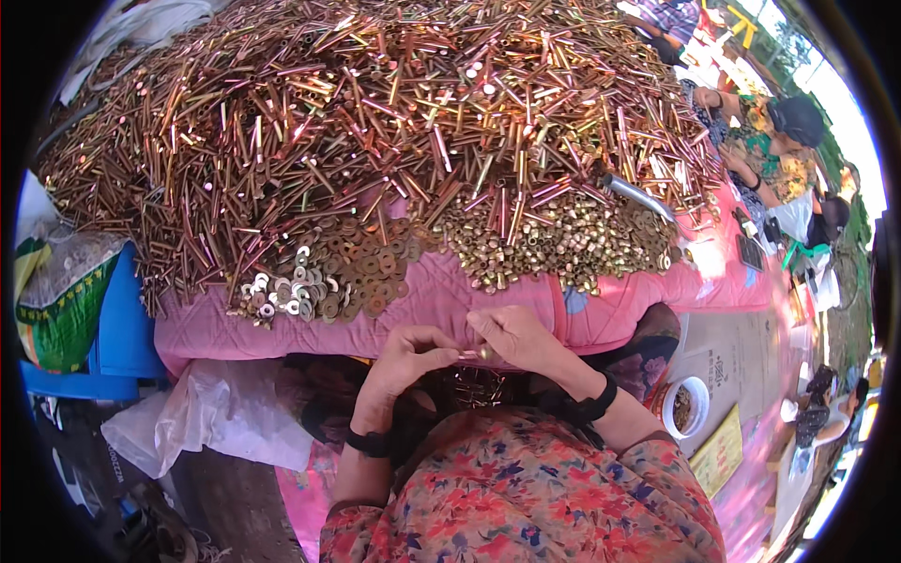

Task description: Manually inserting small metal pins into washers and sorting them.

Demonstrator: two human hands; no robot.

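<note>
My left hand point(418, 357) is closed, thumb and forefinger pinching the end of a slim, shiny metal tube point(468, 355) that points right. Close beside it, my right hand point(514, 336) has its fingers curled at the tube's other end; what lies inside them is hidden. Just beyond my hands, flat washers point(352, 272) are heaped on a pink quilted cover point(432, 291). To their right spreads a heap of small brass-coloured nuts point(554, 246). Behind both rises a large pile of coppery metal tubes point(375, 122).
A metal-handled tool point(638, 195) lies at the right of the pile. Left stand a blue chair point(131, 319) and a green-and-white sack point(70, 300). A white bucket point(688, 405) sits on cardboard point(727, 352) at right. Other people point(765, 141) sit along the right side.
</note>
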